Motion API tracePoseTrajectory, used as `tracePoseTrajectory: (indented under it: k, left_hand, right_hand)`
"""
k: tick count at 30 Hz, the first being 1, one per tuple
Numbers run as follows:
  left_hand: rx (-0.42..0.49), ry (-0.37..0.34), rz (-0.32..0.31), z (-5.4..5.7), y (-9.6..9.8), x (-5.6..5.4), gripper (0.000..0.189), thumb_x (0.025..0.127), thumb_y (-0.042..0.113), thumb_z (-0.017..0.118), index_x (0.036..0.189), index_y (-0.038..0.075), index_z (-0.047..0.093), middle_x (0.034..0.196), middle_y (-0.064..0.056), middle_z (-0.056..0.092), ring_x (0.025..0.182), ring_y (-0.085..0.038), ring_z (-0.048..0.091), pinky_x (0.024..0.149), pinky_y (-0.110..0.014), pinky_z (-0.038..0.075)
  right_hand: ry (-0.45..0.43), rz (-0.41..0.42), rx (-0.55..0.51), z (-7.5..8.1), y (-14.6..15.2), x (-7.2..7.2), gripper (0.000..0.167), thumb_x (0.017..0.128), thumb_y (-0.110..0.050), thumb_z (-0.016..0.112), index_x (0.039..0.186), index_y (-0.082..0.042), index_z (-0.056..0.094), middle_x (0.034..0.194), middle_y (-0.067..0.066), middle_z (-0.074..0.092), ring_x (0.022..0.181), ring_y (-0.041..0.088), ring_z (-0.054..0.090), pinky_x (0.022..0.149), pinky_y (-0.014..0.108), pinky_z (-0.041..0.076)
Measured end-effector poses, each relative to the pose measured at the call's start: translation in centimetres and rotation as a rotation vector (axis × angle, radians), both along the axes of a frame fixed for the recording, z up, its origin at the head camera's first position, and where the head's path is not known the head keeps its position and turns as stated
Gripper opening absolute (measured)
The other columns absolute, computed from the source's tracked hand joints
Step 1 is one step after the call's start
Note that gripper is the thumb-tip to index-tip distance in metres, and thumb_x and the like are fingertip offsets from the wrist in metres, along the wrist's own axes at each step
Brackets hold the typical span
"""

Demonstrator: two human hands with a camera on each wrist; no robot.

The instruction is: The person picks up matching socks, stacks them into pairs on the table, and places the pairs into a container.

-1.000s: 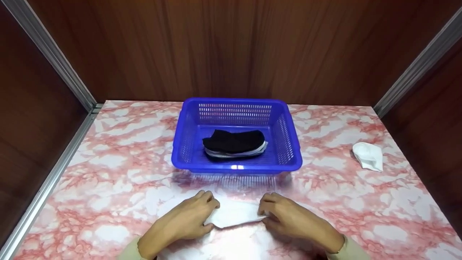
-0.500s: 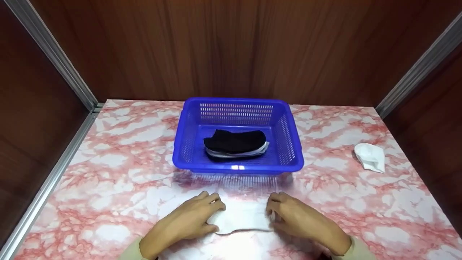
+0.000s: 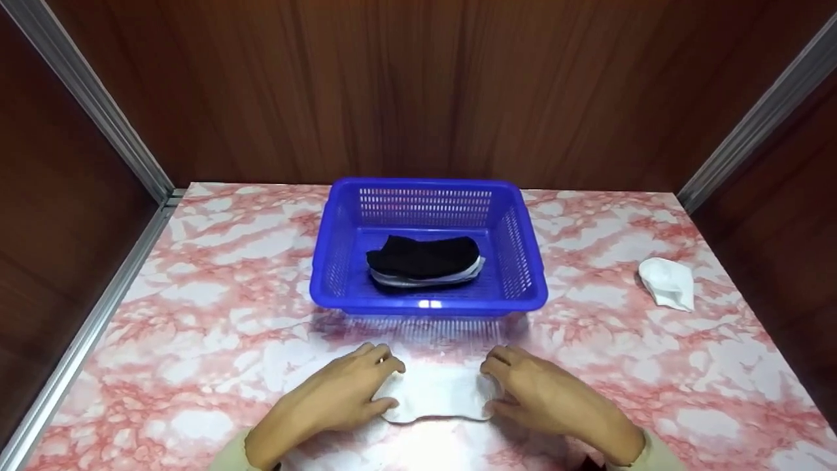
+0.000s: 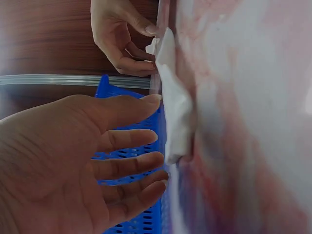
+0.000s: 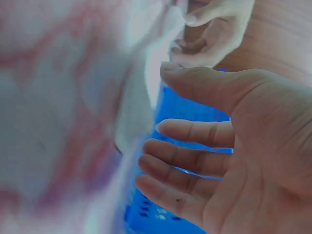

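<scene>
A white sock [image 3: 441, 392] lies flat on the marbled table in front of the basket, stretched sideways between my two hands. My left hand [image 3: 340, 392] rests its fingertips and thumb at the sock's left end. At the other end, the fingertips and thumb of my right hand [image 3: 549, 399] touch the cloth. Both wrist views show fairly straight, relaxed fingers; the left palm [image 4: 58, 161] and the right palm [image 5: 263, 156] hold nothing. A second white sock [image 3: 667, 283] lies by itself, crumpled, at the far right.
A blue plastic basket [image 3: 428, 304] stands just beyond the hands. Inside it is a stack of socks with a black sock [image 3: 425, 257] on top and white and grey edges below. Wood-grain panels [image 3: 418, 91] enclose the table at the back and sides.
The sock between my hands now lies straighter and flatter. My right hand has moved slightly outward and its fingers have loosened from the sock's end. Basket and loose sock stay put.
</scene>
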State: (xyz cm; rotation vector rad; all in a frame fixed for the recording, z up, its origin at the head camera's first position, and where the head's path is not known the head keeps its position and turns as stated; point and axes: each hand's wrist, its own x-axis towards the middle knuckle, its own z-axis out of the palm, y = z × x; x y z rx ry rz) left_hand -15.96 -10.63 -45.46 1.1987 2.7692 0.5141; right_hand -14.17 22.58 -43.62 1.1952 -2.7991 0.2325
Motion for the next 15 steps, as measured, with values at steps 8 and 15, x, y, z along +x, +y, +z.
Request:
tracePoseTrajectory:
  k: [8, 15]
  left_hand:
    - [0.336, 0.377, 0.052, 2.3, 0.0, -1.7, 0.013, 0.094, 0.018, 0.076, 0.105, 0.011, 0.076, 0.096, -0.001, 0.075, 0.085, -0.014, 0.07, 0.074, -0.027, 0.061]
    - [0.402, 0.51, 0.107, 5.6, -1.4, -5.3, 0.018, 0.095, 0.018, 0.076, 0.109, 0.007, 0.074, 0.098, -0.007, 0.075, 0.084, -0.02, 0.07, 0.069, -0.028, 0.061]
  right_hand:
    - [-0.015, -0.106, -0.076, 3.6, 2.2, -1.0, 0.031, 0.09, -0.019, 0.081, 0.117, -0.011, 0.07, 0.112, 0.003, 0.074, 0.092, 0.016, 0.072, 0.077, 0.034, 0.064]
    - [0.086, -0.241, -0.279, 5.9, 5.8, -2.7, 0.019, 0.089, -0.007, 0.081, 0.105, -0.013, 0.074, 0.097, -0.001, 0.077, 0.082, 0.009, 0.071, 0.071, 0.026, 0.062]
